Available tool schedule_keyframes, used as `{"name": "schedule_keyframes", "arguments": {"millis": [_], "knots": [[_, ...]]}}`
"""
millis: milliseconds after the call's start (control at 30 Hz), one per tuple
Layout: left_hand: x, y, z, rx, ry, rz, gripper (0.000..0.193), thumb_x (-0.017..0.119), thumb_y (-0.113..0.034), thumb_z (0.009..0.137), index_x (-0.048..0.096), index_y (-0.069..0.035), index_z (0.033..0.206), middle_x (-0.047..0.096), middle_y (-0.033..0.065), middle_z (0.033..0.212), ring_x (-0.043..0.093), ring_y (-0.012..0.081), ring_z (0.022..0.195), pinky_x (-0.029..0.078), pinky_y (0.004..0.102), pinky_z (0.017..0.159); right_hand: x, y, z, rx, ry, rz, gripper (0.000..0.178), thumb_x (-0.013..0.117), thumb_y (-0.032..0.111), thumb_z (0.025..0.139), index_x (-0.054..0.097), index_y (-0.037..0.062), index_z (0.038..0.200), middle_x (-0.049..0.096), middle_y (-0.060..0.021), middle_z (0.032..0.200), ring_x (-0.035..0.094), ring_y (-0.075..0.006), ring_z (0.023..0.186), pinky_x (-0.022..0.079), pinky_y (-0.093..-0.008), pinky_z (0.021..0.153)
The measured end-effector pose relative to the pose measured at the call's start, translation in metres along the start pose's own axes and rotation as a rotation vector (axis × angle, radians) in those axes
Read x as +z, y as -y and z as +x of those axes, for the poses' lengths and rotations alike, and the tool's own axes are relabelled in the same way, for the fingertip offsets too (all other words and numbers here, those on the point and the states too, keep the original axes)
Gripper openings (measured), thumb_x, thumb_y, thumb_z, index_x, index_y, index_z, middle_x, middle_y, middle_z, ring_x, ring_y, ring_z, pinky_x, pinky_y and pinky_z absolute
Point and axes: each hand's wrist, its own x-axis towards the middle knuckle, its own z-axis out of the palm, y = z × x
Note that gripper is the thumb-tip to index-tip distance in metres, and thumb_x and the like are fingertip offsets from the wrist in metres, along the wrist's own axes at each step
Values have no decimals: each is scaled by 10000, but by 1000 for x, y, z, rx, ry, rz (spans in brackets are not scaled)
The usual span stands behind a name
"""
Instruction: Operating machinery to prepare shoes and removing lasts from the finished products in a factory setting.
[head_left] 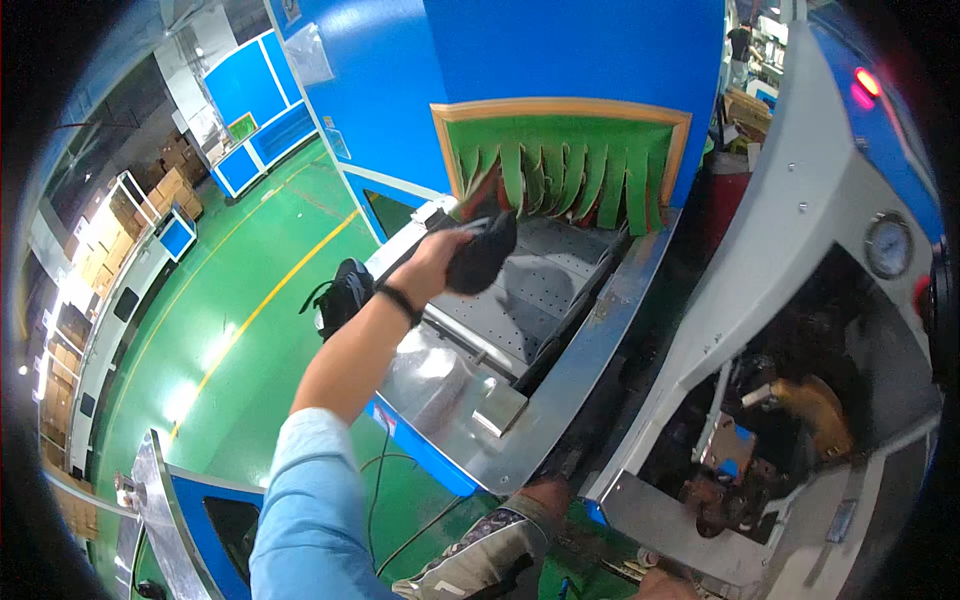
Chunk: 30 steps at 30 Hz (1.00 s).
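Note:
My left hand (436, 264), with a black band at the wrist, grips a black shoe (485, 256). The shoe is tilted and held above the perforated grey conveyor plates (540, 300), in front of the green strip curtain (570, 170). Some of its shape is smeared and covered by my fingers. A second dark shoe (345, 298) with a pale edge rests at the left side of the conveyor table, beyond my forearm. My right hand does not show clearly; a patch of skin at the bottom edge cannot be told as hand or leg.
The curtain hangs in a wood-framed opening of a large blue machine (580, 50). A metal block (499, 408) lies on the table's near end. At right stands a grey machine (740, 270) with a gauge (888, 246). Cables (378, 490) run over the green floor (250, 330).

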Motion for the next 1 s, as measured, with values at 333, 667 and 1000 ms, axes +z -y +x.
{"name": "schedule_keyframes", "arguments": {"millis": [333,667,1000], "knots": [[48,183,-372,423,510,329,820,718,-347,921,298,15,1525,479,154,1418,500,228,1276,413,364,1073,5,134,30,15,-5,1195,1048,682,654,881,224,73,1622,574,-148,1220,573,-272,1092,454,-413,1000],[97,274,-412,-193,1011,129,916,848,-257,850,308,-41,1558,572,76,1340,521,120,1214,459,310,1026,-10,77,-58,74,-128,862,742,672,212,850,394,37,1515,498,-245,1455,523,-334,1319,449,-490,1118],[99,277,-382,228,1420,886,425,743,-398,948,724,26,969,700,122,813,661,174,744,513,352,662,-4,44,-72,475,180,1236,879,716,150,729,381,2,1528,573,-189,1390,573,-309,1257,444,-417,1117]]}}
